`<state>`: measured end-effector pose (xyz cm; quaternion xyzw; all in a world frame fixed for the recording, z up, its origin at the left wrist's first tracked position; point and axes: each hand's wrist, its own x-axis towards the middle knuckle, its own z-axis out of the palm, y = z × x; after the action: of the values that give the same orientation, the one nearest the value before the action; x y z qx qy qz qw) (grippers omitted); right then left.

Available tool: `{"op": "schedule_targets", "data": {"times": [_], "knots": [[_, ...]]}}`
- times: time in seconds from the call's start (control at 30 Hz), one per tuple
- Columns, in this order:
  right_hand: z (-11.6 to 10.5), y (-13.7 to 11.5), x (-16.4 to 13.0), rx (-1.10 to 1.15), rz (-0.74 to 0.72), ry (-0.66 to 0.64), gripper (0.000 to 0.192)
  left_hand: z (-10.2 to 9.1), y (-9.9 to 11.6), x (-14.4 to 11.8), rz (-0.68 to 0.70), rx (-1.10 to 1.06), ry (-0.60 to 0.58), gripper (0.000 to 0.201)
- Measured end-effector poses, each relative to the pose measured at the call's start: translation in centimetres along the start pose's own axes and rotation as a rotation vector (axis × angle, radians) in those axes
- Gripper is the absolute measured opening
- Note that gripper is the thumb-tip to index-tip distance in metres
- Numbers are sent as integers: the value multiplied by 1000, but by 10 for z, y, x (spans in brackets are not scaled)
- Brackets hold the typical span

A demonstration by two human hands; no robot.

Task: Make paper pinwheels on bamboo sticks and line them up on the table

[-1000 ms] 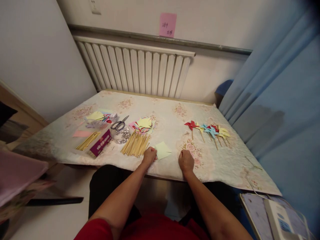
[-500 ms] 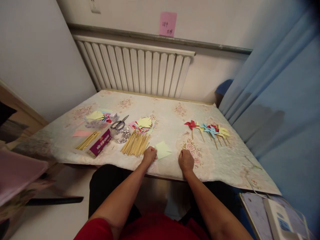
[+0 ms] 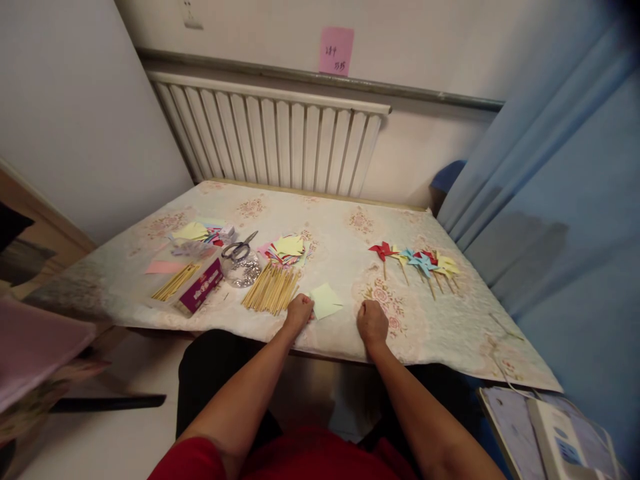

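A pale yellow-green paper square (image 3: 326,301) lies flat on the table, with a slit visible at its right corner. My left hand (image 3: 300,312) rests at its left edge, fingers curled closed; whether they pinch the paper is hidden. To the right, apart from the paper, my right hand (image 3: 373,322) lies on the cloth as a closed fist with nothing showing in it. Left of my left hand is a row of thin wooden sticks (image 3: 270,288). Behind them sits a pile of coloured paper pieces (image 3: 289,247), yellow on top.
Scissors (image 3: 239,248) lie over a clear container of small metal pieces (image 3: 242,272). A purple box (image 3: 200,287) with more sticks stands further left, near other papers (image 3: 193,232). Several finished paper pinwheels (image 3: 423,261) lie at right. A radiator (image 3: 270,133) and blue curtain (image 3: 550,200) border the table.
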<state>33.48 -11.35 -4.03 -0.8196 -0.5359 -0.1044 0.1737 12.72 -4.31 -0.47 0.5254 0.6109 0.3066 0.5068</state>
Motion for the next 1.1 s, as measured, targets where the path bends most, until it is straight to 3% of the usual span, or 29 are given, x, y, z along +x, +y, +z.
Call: {"op": "schedule_targets", "data": {"times": [1.1], "knots": [[-3,-2,0,23,17,-23,15,-1,5,-3,-13,51,15,6]]}}
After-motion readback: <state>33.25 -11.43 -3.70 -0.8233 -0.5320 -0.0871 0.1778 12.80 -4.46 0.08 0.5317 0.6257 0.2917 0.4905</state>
